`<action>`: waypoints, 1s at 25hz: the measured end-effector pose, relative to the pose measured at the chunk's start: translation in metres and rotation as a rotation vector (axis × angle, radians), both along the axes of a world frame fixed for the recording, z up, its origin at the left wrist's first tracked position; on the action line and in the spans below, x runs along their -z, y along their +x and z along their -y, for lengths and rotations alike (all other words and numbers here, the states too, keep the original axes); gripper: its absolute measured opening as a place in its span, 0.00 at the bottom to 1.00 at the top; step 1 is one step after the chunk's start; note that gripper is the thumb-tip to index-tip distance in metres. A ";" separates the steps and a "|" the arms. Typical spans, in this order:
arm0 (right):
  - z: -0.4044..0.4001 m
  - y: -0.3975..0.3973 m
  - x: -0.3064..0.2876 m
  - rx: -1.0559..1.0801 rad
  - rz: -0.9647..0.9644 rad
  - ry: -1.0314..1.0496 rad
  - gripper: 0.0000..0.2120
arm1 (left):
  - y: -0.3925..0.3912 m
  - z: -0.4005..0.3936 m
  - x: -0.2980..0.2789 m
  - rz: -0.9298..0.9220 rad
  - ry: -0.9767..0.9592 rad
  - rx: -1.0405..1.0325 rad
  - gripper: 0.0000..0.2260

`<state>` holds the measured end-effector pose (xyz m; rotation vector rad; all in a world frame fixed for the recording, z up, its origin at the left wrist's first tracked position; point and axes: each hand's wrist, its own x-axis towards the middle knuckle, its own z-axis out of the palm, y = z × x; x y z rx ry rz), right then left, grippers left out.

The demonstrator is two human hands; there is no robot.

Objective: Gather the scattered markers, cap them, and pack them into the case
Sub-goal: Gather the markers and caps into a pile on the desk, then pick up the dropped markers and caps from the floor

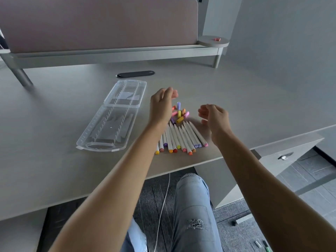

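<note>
Several white-barrelled markers (181,138) lie side by side in a fan near the desk's front edge, coloured ends toward me. Beyond their tips sits a small heap of loose coloured caps (180,113). A clear plastic case (112,115) lies opened flat to the left, both halves empty. My left hand (161,104) hovers above the left side of the caps with loosely curled fingers and holds nothing. My right hand (213,118) hovers to the right of the caps, fingers relaxed, also empty. My left forearm hides part of the leftmost markers.
A black oval cable grommet (135,74) sits behind the case. A raised shelf with a pink panel (101,22) runs along the back; a small red thing (217,39) lies on its round end. The desk edge (200,160) is near the markers.
</note>
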<state>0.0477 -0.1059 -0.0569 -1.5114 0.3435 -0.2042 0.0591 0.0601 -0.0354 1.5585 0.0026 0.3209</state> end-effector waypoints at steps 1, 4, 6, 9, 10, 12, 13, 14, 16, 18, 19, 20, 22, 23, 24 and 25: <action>0.005 -0.019 -0.004 0.022 -0.005 0.049 0.12 | -0.019 0.008 -0.006 -0.008 -0.064 0.019 0.12; 0.028 -0.098 -0.017 0.067 0.023 0.219 0.10 | -0.086 0.032 -0.015 -0.043 -0.198 0.074 0.12; 0.043 -0.161 -0.016 0.096 0.047 0.297 0.11 | -0.134 0.044 -0.014 -0.115 -0.297 0.180 0.12; 0.056 -0.242 0.002 0.164 0.006 0.281 0.12 | -0.196 0.053 0.003 -0.239 -0.428 0.382 0.14; 0.059 -0.267 0.011 0.189 -0.031 0.273 0.13 | -0.218 0.054 0.014 -0.274 -0.427 0.423 0.15; 0.064 -0.312 0.031 0.233 -0.082 0.281 0.13 | -0.256 0.056 0.037 -0.335 -0.425 0.470 0.15; 0.066 -0.332 0.040 0.253 -0.099 0.290 0.13 | -0.273 0.058 0.049 -0.368 -0.424 0.476 0.15; 0.068 -0.352 0.048 0.273 -0.113 0.302 0.13 | -0.289 0.059 0.060 -0.401 -0.417 0.475 0.15; 0.068 -0.388 0.062 0.302 -0.128 0.327 0.12 | -0.317 0.059 0.078 -0.449 -0.398 0.478 0.15; 0.063 -0.419 0.074 0.310 -0.139 0.358 0.11 | -0.343 0.057 0.090 -0.478 -0.394 0.491 0.15; 0.059 -0.433 0.081 0.313 -0.147 0.375 0.10 | -0.356 0.056 0.096 -0.493 -0.390 0.501 0.15; 0.054 -0.447 0.087 0.315 -0.157 0.393 0.10 | -0.369 0.054 0.101 -0.507 -0.381 0.515 0.15; 0.045 -0.473 0.097 0.325 -0.177 0.420 0.11 | -0.394 0.053 0.109 -0.533 -0.359 0.551 0.15; 0.040 -0.484 0.101 0.336 -0.183 0.424 0.11 | -0.405 0.054 0.113 -0.544 -0.342 0.567 0.15; 0.037 -0.494 0.103 0.351 -0.186 0.424 0.10 | -0.414 0.055 0.115 -0.552 -0.327 0.581 0.15; 0.034 -0.502 0.105 0.366 -0.187 0.424 0.10 | -0.421 0.055 0.117 -0.559 -0.322 0.591 0.15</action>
